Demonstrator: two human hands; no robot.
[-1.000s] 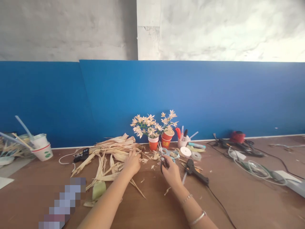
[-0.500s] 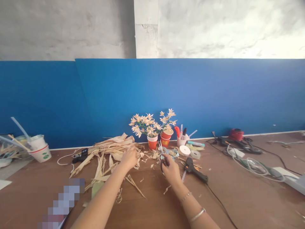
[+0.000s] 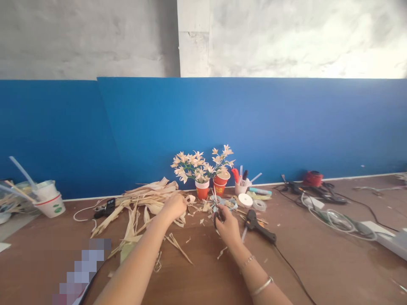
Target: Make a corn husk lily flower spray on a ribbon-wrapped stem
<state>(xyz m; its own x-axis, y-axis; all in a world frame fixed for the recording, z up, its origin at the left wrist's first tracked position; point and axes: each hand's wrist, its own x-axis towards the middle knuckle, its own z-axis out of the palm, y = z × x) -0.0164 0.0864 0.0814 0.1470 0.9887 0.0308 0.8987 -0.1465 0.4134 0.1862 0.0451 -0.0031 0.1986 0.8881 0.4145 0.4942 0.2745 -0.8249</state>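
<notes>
My right hand (image 3: 226, 222) is wrapped round the dark handles of a pair of scissors (image 3: 215, 196), whose blades point up and away from me. My left hand (image 3: 176, 206) is closed at the near edge of a heap of dried corn husks (image 3: 140, 199). A small pale piece of corn husk (image 3: 190, 199) shows at its fingertips; the fingers themselves are partly hidden. Just beyond both hands, pale husk flowers (image 3: 194, 163) on green stems stand in a red and white paper cup (image 3: 202, 190). More flowers rise by stacked red cups (image 3: 220, 183).
A black glue gun (image 3: 260, 228) with its cord lies right of my right hand. Behind it are a white roll (image 3: 245, 200), clear tape (image 3: 259, 205) and a cup of pens (image 3: 241, 187). Cables (image 3: 343, 220) spread at right; a white cup (image 3: 51, 205) stands left. A blue panel (image 3: 222, 118) backs the table.
My left hand has shifted slightly right, and the pale husk piece now shows beyond its fingertips. The right hand keeps the scissors in nearly the same place. The whole view has moved slightly.
</notes>
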